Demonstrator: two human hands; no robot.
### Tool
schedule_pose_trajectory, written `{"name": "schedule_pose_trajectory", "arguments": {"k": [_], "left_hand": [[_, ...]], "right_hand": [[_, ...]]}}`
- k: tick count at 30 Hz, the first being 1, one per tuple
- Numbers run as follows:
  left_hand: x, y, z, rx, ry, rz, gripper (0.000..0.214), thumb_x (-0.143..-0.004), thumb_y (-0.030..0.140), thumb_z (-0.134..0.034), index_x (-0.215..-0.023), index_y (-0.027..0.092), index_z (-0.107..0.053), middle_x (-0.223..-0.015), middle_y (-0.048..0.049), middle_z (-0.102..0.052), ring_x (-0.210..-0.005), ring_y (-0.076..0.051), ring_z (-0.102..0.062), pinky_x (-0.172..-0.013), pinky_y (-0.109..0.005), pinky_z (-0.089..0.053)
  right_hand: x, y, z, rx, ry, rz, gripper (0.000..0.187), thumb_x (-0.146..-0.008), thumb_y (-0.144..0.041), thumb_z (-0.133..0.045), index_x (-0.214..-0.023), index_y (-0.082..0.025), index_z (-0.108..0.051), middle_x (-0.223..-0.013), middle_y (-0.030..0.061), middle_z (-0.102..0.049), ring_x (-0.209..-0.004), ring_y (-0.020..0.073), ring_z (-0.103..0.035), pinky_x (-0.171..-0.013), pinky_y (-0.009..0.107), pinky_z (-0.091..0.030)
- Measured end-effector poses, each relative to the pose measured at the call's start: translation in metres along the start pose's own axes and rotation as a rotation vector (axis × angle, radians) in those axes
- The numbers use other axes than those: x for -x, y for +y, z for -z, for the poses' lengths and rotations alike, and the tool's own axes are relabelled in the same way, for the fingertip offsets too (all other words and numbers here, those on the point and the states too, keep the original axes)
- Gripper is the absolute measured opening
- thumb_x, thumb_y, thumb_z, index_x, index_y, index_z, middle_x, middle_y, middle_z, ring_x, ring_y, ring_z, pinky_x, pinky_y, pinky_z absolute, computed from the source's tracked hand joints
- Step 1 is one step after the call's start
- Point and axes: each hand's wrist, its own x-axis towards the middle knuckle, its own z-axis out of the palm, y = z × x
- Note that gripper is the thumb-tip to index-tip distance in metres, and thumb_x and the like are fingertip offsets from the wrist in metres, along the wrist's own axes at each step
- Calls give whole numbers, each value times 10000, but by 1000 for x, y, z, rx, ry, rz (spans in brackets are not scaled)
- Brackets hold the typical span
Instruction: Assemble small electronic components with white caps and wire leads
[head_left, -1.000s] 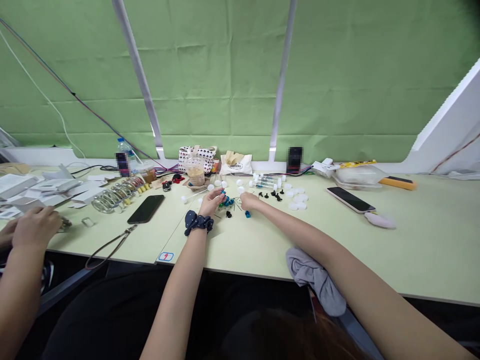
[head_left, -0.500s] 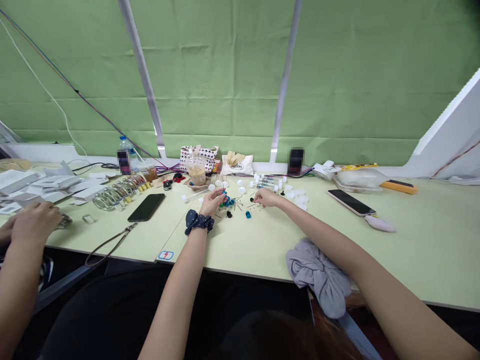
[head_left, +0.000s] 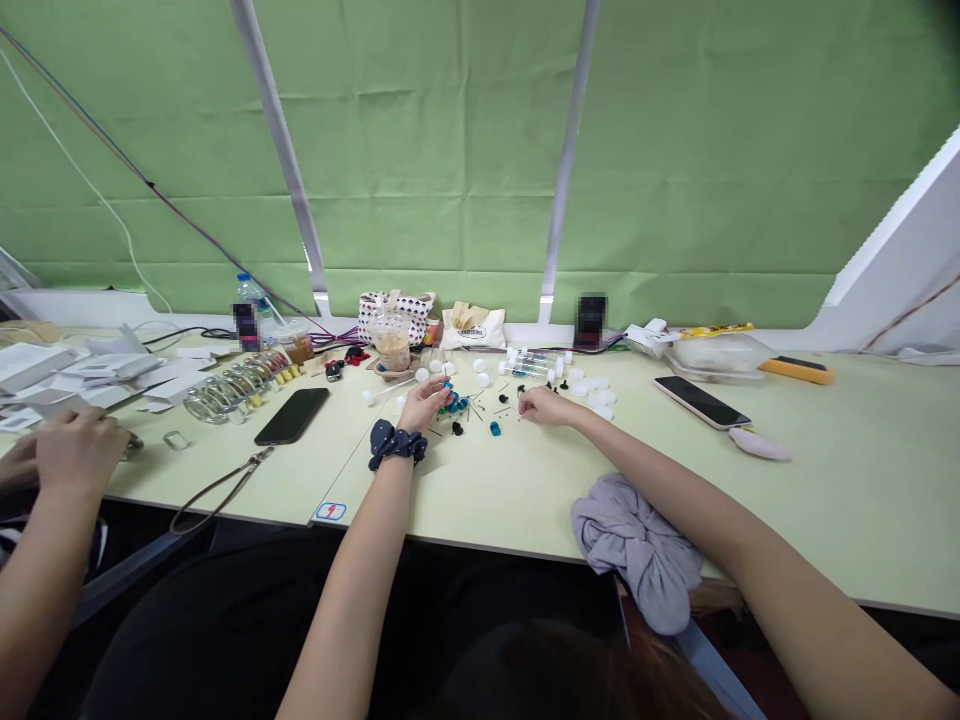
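My left hand (head_left: 425, 404), with a dark dotted scrunchie (head_left: 396, 444) on the wrist, pinches a small blue piece (head_left: 448, 384) with a thin pin pointing up. Beneath those fingertips lies a cluster of small blue and green pieces (head_left: 456, 405), with thin metal pins beside it. My right hand (head_left: 546, 406) is closed in a pinch over the table. A small dark part shows by its fingertips, but what they grip is too small to make out. Between the hands lie a black piece (head_left: 503, 398), another blue piece (head_left: 496, 429) and a second black piece (head_left: 457, 429).
Behind my right hand are clear tubes with white caps (head_left: 531, 364) and loose white discs (head_left: 601, 397). Phones lie left (head_left: 292, 416) and right (head_left: 701, 402). A drink cup (head_left: 393, 348) stands at the back. A co-worker's hand (head_left: 81, 450) works at far left.
My right hand has shifted slightly right, away from the black piece, which now lies uncovered on the table. My left hand keeps its place and its pinch.
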Motion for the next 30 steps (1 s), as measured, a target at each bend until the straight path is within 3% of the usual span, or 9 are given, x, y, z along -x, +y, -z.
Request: {"name": "schedule_pose_trajectory", "arguments": {"k": [6, 16, 30], "left_hand": [[2, 2, -2, -5, 9, 13, 482, -556, 284, -814, -978, 124, -646, -806, -49, -658, -716, -129, -613, -755, -314, -483], [2, 4, -2, -22, 6, 14, 472, -567, 279, -806, -985, 130, -648, -803, -42, -646, -708, -131, -615, -770, -329, -477], [3, 4, -3, -22, 10, 19, 494, -549, 291, -815, -985, 133, -646, -819, -45, -651, -709, -134, -616, -766, -325, -480]], "right_hand": [[4, -7, 4, 35, -34, 6, 264, -718, -49, -518, -913, -135, -674, -873, 80, -655, -740, 139, -579, -637, 190, -392], [12, -16, 13, 6, -135, 58, 266, -706, -49, -538, -913, -147, -672, -783, 55, -652, -708, 136, -571, -599, 182, -377], [11, -17, 12, 32, -98, 55, 308, -711, -46, -518, -946, -162, -680, -790, 55, -654, -727, 142, -574, -612, 181, -373]]}}
